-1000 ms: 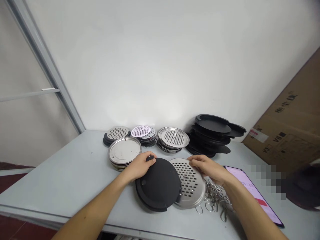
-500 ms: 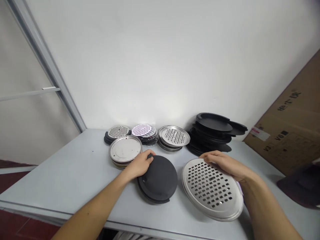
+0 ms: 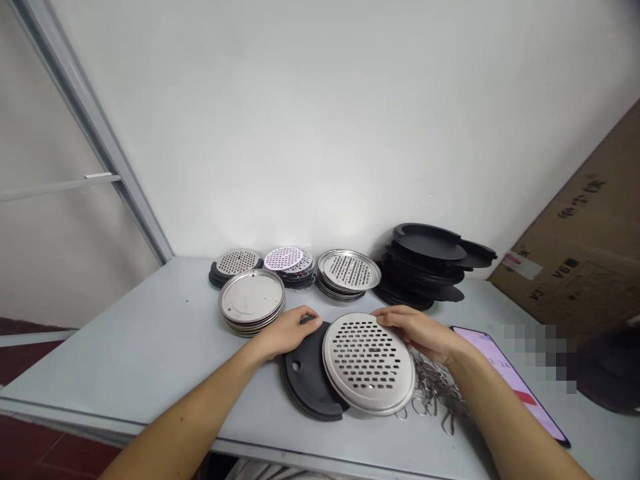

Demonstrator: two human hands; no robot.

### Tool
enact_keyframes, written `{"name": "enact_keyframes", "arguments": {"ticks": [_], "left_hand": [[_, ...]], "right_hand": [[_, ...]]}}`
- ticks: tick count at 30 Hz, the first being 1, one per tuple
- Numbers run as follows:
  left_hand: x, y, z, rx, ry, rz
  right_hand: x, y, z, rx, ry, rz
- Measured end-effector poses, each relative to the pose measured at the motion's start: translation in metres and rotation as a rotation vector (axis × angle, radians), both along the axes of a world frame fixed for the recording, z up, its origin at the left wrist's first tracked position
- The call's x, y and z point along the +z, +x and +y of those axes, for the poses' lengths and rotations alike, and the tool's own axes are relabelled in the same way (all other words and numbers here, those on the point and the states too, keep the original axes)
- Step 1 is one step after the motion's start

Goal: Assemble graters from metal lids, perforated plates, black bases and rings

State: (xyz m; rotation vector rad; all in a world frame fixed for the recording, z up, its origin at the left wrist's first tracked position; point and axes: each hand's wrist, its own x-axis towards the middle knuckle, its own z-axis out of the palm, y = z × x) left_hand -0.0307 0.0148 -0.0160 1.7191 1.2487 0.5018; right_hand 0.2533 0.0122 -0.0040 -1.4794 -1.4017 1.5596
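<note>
Near the front of the table, my left hand (image 3: 293,330) grips the upper edge of a black round plate (image 3: 311,383) that has a small hole and a raised rim on one side. My right hand (image 3: 420,331) is closed on the upper right edge of a round silver plate (image 3: 370,363) with rows of oblong slots. This slotted plate overlaps the right part of the black plate; whether it rests fully on it I cannot tell. Beside and partly under my right forearm lies a heap of bent wire clips (image 3: 433,390).
Along the wall stand a stack of slotted plates on black bases (image 3: 237,263), purple-white perforated discs (image 3: 284,259), rimmed slotted plates (image 3: 349,272) and black trays (image 3: 425,250). Plain metal plates (image 3: 251,298) sit left. At right lie a phone (image 3: 505,377) and a cardboard box (image 3: 575,240).
My right hand has carried the slotted plate leftward over the black plate, uncovering the wire clips and phone. My left hand stays on the black plate, which has shifted slightly right.
</note>
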Motion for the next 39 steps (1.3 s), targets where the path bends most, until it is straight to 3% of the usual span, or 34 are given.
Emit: {"name": "enact_keyframes", "arguments": {"ticks": [6, 16, 23, 29, 34, 39], "left_hand": [[0.003, -0.001, 0.001, -0.001, -0.009, -0.013], [0.007, -0.003, 0.0, -0.09, 0.228, 0.097], [0.022, -0.019, -0.006, -0.313, 0.195, 0.152], [0.028, -0.027, -0.002, -0.586, 0.194, 0.251], [0.023, -0.027, 0.0, -0.612, 0.19, 0.301], [0.023, -0.028, 0.0, -0.603, 0.188, 0.299]], "right_hand": [[-0.007, -0.001, 0.002, 0.064, -0.065, 0.02], [-0.003, 0.002, -0.001, 0.175, 0.011, -0.079], [-0.007, -0.002, -0.001, 0.202, 0.011, -0.036], [-0.009, -0.003, -0.001, 0.204, -0.005, -0.042], [-0.01, -0.005, -0.002, 0.232, 0.001, -0.059], [-0.007, -0.003, -0.006, 0.351, 0.078, -0.153]]}}
